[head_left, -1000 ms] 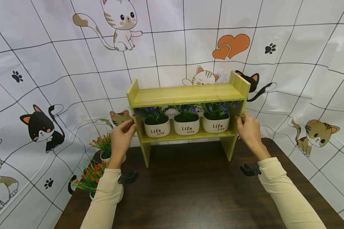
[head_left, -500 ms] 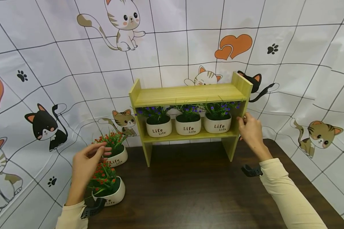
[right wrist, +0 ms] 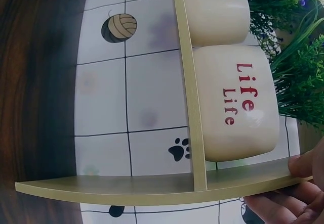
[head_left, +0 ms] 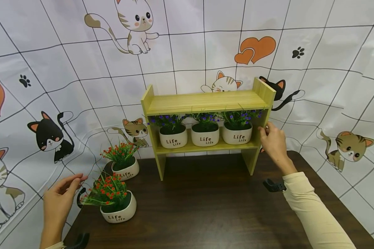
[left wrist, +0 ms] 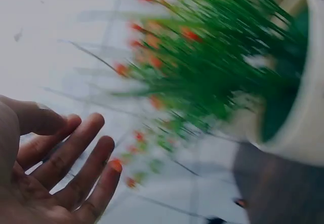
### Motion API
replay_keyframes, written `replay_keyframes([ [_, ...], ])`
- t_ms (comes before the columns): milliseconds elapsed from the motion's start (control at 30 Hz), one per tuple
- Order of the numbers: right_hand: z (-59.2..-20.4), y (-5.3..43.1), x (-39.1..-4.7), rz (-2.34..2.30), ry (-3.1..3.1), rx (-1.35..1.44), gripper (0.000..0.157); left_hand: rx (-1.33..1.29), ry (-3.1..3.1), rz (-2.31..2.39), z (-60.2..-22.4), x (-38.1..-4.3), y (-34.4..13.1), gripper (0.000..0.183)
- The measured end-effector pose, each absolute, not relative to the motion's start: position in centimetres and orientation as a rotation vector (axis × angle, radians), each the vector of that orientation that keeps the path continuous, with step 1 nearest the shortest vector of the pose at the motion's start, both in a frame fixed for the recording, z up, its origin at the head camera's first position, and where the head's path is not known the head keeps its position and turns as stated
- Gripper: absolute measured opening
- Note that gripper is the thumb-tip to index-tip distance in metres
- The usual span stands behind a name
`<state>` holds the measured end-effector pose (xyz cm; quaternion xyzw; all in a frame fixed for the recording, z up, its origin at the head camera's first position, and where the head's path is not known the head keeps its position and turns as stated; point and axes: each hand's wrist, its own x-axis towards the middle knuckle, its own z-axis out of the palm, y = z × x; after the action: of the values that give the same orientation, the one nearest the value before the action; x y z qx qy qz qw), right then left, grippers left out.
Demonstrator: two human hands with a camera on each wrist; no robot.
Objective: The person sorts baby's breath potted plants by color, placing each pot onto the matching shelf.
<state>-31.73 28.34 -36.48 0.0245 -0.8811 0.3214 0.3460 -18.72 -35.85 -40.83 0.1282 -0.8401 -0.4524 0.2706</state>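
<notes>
My right hand [head_left: 273,142] pinches the right side panel of a light wooden shelf [head_left: 205,103], thumb inside and fingers outside, as the right wrist view shows. Three white pots of purple flowers [head_left: 173,137] stand in a row on its lower board. My left hand [head_left: 59,200] hovers at the table's left edge with loosely bent fingers and holds nothing. Beside it stands a white pot of red flowers [head_left: 120,209]. Behind that one is a second pot of red flowers [head_left: 127,169]. In the left wrist view the red blooms [left wrist: 152,57] are blurred, close to my fingertips [left wrist: 96,120].
A dark wooden table [head_left: 205,204] carries the shelf and both red-flowered pots. White wall covering [head_left: 187,52] with grid lines and cartoon cats rises behind and at both sides. The shelf's top board [head_left: 202,101] has raised ends.
My left hand has let go of the shelf's left side and moved left and down, past the red-flowered pots to the table's edge. My right hand stays on the shelf.
</notes>
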Motion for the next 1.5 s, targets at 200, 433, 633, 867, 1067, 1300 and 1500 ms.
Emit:
replay_keyframes([
  [200,-36.5,28.4,-31.8,0.830,-2.276,0.063,0.020,0.407,-2.517,-1.163,-44.9,-18.3,-37.4,0.039],
  [433,-36.6,28.4,-31.8,0.837,-2.267,0.058,0.018,0.350,-2.766,-1.264,-48.4,-18.7,-37.7,0.056],
  [633,-36.7,28.4,-31.7,0.852,-2.268,0.059,0.019,0.190,-2.834,-1.502,-50.4,-18.6,-37.8,0.067],
  [867,-36.7,28.3,-31.6,0.859,-2.259,0.066,0.019,0.251,-2.683,-1.991,-51.4,-18.9,-37.7,0.094],
  [1067,-36.7,28.3,-31.6,0.864,-2.259,0.074,0.020,0.402,-2.623,-2.134,-52.3,-18.6,-37.9,0.109],
  [1300,-36.7,28.3,-31.6,0.830,-2.252,0.058,0.018,0.365,-2.866,-1.965,-52.1,-18.3,-37.7,0.112],
  [1500,-36.8,28.3,-31.6,0.852,-2.255,0.065,0.019,0.315,-3.002,-1.688,-52.2,-18.9,-36.6,0.120],
])
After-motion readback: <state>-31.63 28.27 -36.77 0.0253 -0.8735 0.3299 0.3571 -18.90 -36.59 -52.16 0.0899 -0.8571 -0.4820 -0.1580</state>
